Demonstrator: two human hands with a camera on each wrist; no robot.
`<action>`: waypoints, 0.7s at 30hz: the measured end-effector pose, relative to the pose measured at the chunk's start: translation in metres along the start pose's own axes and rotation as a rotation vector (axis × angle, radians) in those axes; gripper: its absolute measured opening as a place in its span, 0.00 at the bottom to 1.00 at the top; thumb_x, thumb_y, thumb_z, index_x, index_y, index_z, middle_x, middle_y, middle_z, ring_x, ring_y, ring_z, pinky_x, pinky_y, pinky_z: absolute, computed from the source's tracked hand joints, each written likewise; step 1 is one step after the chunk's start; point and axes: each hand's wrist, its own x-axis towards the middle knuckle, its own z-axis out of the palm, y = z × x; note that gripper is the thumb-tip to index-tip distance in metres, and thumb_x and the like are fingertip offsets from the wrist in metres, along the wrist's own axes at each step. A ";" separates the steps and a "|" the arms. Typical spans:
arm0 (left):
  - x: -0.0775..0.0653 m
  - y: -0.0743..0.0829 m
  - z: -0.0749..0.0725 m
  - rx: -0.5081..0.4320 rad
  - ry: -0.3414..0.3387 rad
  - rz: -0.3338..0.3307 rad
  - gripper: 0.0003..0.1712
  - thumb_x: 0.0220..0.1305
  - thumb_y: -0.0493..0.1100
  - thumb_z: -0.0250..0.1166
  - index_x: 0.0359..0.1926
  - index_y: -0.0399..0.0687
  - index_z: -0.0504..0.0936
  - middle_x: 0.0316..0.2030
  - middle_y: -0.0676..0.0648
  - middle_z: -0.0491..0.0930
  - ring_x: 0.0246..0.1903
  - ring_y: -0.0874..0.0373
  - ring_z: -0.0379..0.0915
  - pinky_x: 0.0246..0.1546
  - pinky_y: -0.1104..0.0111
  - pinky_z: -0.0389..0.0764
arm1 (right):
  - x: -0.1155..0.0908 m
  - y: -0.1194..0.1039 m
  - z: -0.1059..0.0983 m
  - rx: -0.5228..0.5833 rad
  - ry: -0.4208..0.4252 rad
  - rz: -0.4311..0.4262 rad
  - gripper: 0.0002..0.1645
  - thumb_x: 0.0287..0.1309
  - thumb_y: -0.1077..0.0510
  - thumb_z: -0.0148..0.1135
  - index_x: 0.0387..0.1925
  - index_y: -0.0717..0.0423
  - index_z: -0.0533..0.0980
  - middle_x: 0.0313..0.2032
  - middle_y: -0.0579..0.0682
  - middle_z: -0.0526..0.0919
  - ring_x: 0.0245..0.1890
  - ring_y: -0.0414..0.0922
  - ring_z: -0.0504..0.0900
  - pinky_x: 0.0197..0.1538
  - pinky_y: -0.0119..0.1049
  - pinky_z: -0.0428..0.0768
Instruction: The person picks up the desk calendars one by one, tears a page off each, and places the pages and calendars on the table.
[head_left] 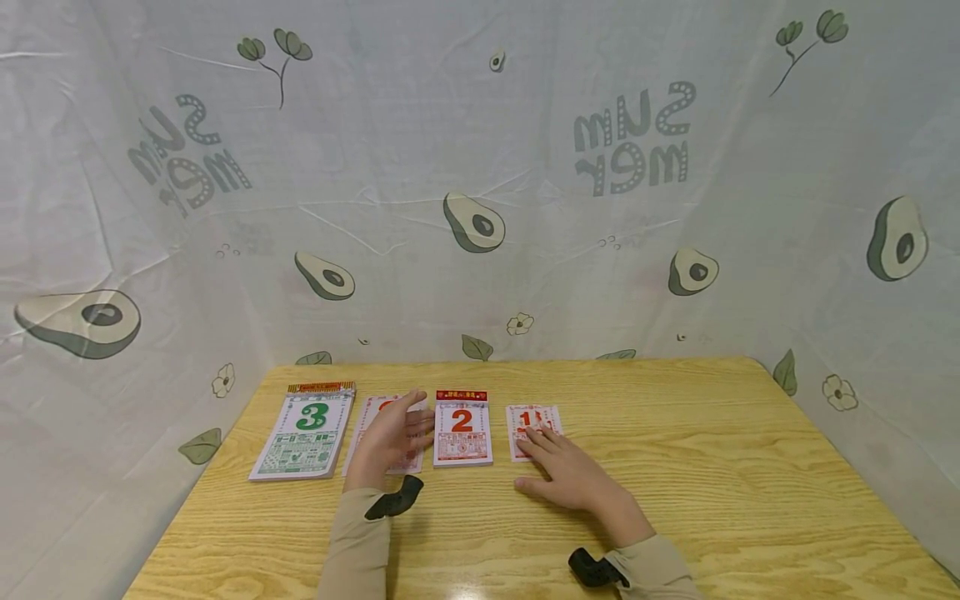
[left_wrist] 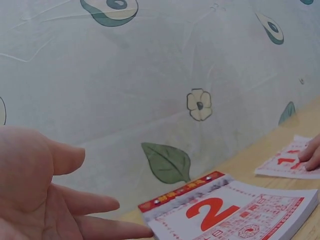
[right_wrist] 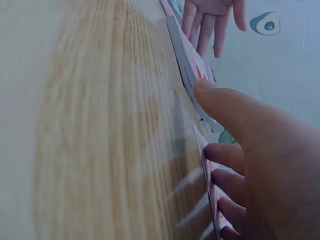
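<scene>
A small tear-off calendar pad [head_left: 462, 433] with a red header and a red 2 lies mid-table. My left hand [head_left: 392, 437] is at its left side, fingers extended, fingertips close to the pad's edge; whether they touch it I cannot tell. Under that hand lies a loose calendar sheet [head_left: 360, 450] with red print, its number mostly covered. On the right, my right hand [head_left: 562, 471] rests its fingertips on another loose red-printed sheet [head_left: 517, 450], partly hiding the number. In the left wrist view, the pad [left_wrist: 240, 215] shows its thickness.
A larger calendar pad [head_left: 303, 433] with a green 3 lies at the table's left. Behind the wooden table [head_left: 712, 433] hangs a pale curtain [head_left: 562, 275] printed with avocados and leaves, which also runs along both sides.
</scene>
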 end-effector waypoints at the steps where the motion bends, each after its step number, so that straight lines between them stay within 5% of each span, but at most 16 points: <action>1: 0.000 0.000 0.000 -0.009 0.000 0.001 0.34 0.76 0.57 0.45 0.74 0.43 0.57 0.67 0.30 0.64 0.67 0.37 0.63 0.61 0.51 0.73 | 0.000 0.000 0.000 -0.002 0.001 -0.001 0.43 0.64 0.34 0.52 0.72 0.53 0.62 0.73 0.58 0.58 0.74 0.61 0.53 0.72 0.59 0.55; 8: -0.001 0.002 0.004 -0.004 -0.009 0.045 0.33 0.78 0.55 0.42 0.73 0.41 0.57 0.68 0.29 0.62 0.68 0.35 0.61 0.65 0.49 0.68 | -0.002 -0.001 0.000 -0.014 0.012 -0.007 0.43 0.64 0.33 0.53 0.71 0.55 0.63 0.73 0.59 0.60 0.74 0.62 0.54 0.72 0.59 0.56; 21: -0.008 0.013 0.008 0.070 0.074 0.070 0.30 0.77 0.55 0.45 0.72 0.45 0.61 0.68 0.34 0.65 0.65 0.39 0.65 0.63 0.50 0.70 | -0.002 0.001 0.000 -0.007 0.064 0.014 0.42 0.64 0.33 0.53 0.70 0.54 0.64 0.73 0.59 0.60 0.74 0.62 0.54 0.72 0.59 0.55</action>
